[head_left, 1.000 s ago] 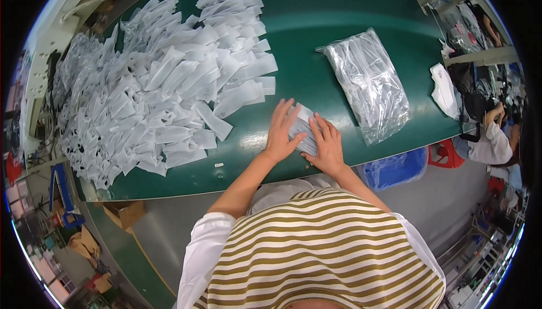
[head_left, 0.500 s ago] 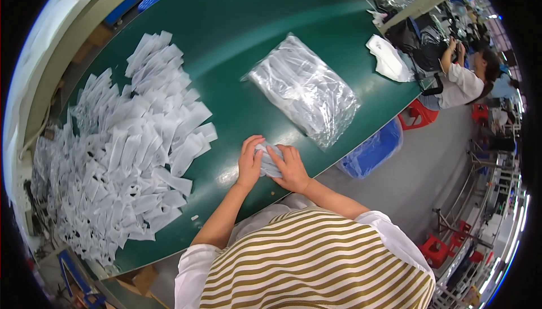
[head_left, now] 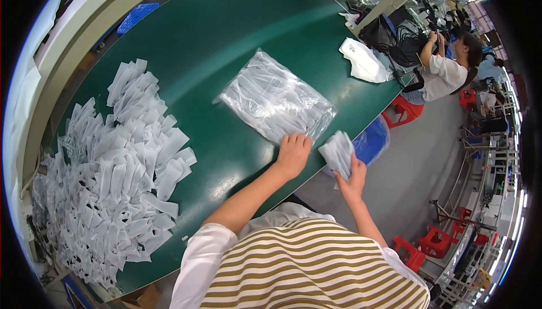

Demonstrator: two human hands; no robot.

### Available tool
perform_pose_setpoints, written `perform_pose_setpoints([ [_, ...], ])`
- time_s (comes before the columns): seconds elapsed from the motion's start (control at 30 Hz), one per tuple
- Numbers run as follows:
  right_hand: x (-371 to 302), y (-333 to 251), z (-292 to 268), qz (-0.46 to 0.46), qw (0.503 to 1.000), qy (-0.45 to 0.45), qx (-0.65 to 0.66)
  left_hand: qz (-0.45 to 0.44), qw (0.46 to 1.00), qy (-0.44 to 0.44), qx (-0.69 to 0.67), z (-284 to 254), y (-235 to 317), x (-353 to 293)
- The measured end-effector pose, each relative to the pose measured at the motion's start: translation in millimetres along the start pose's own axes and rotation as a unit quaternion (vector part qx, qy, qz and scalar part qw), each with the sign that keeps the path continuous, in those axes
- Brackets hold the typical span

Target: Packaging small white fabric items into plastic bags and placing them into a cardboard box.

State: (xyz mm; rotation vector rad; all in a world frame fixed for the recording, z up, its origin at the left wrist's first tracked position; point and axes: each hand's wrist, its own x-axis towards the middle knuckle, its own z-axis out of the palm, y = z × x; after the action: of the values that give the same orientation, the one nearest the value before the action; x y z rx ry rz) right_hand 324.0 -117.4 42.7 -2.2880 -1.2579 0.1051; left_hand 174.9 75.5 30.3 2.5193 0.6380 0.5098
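Note:
My right hand (head_left: 354, 178) grips a flat stack of whitish translucent packets (head_left: 337, 150) near the table's front edge, thumb and fingers at its lower right side. To its left, my left hand (head_left: 294, 155) is closed on the near edge of a large clear plastic bag (head_left: 276, 97). That bag lies on the green table (head_left: 226, 156), bulging with similar pale packets. At the left, a broad heap of loose whitish packets (head_left: 121, 165) covers the tabletop; small dark spots show among them.
Below the table's front edge stands a blue bin (head_left: 372, 142) with a clear liner. White folded material (head_left: 361, 60) lies at the right end, near a post (head_left: 395, 1). Beyond, a seated person (head_left: 449, 72) handles black items. Red stools (head_left: 403, 111) stand on the grey floor.
My hands have parted. The right one has carried the packet stack rightward, past the table's edge, and the left has moved onto the bag's near edge. The whole view has shifted somewhat.

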Motion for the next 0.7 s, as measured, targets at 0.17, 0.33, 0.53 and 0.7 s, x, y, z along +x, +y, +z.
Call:
perform_pose_setpoints([
  [0.17, 67.2, -28.6, 25.0, -0.084, 0.988, -0.109, 0.072, -0.013, 0.984, 0.057, -0.166, -5.2, -13.3, -1.3],
  [0.33, 162.0, -55.7, 78.3, -0.272, 0.962, 0.017, 0.019, 0.007, 0.964, 0.147, -0.222, -28.5, 17.1, 6.3],
  [0.53, 185.3, -60.3, 96.1, -0.284, 0.957, 0.061, 0.009, -0.081, 0.96, 0.133, -0.231, -25.7, 0.5, -7.4],
  [0.7, 123.2, 1.9, 64.5, -0.04, 0.99, 0.123, 0.061, -0.27, 0.92, 0.203, -0.197, -52.8, -26.8, -108.9],
])
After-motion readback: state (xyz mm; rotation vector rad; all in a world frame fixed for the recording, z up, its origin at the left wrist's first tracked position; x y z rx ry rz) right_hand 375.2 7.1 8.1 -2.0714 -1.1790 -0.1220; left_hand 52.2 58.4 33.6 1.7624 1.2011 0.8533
